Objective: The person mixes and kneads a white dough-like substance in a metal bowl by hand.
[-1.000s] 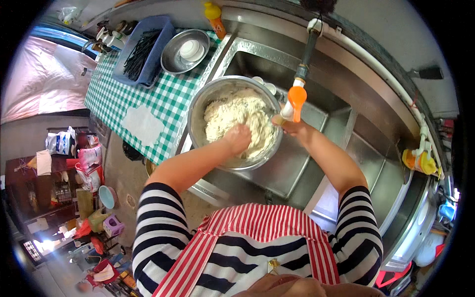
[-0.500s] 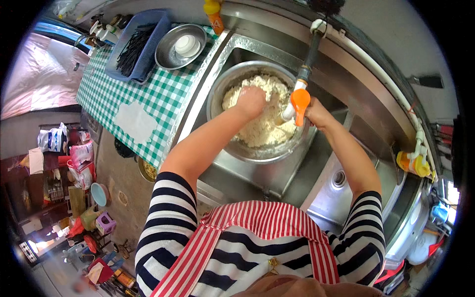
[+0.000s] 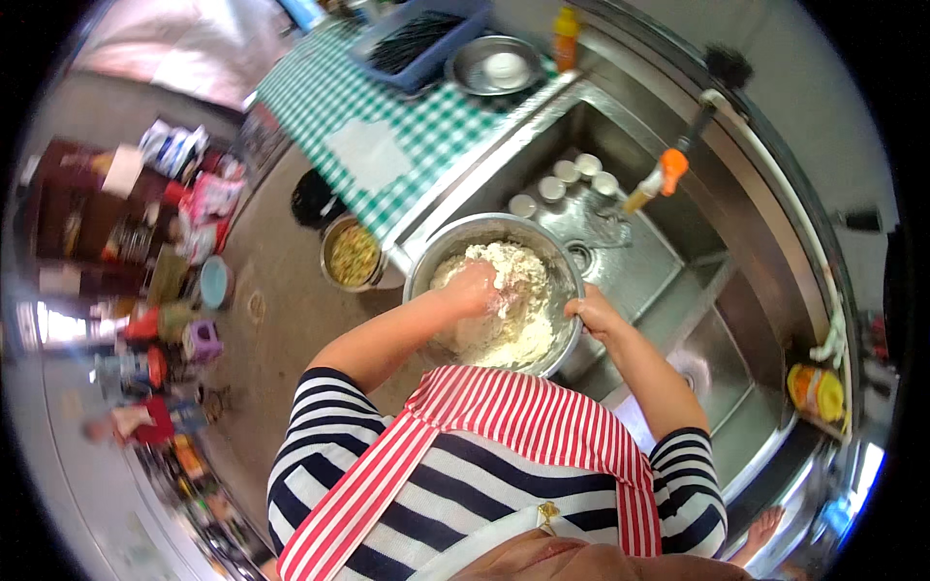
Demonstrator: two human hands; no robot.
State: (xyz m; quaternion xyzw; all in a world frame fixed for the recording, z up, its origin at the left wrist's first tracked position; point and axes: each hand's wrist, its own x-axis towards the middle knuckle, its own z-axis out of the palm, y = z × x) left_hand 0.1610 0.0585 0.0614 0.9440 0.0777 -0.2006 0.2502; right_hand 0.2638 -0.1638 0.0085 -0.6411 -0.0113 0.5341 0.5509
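A wide steel bowl (image 3: 484, 229) is in front of me, over the near edge of the sink and close to my apron. Inside it lies crumbly, pale dough (image 3: 523, 281) with loose floury bits. My left hand (image 3: 472, 289) is pushed into the dough, its fingers curled and partly buried. At the bowl's right side my right hand (image 3: 593, 315) grips the rim, thumb on top; the other fingers are mostly hidden under the edge.
Several small white-topped containers (image 3: 552, 188) stand in the steel sink (image 3: 644, 290), beneath an orange-handled tap (image 3: 674, 167). Left are a checked tablecloth (image 3: 320, 92), a blue basket (image 3: 363, 58), a small steel bowl (image 3: 470, 70) and a pot of chopped yellow-green food (image 3: 354, 254).
The bowl has come out from under the tap, toward my body, with both hands still at it. The containers on the sink floor now show. My view has shifted to the left.
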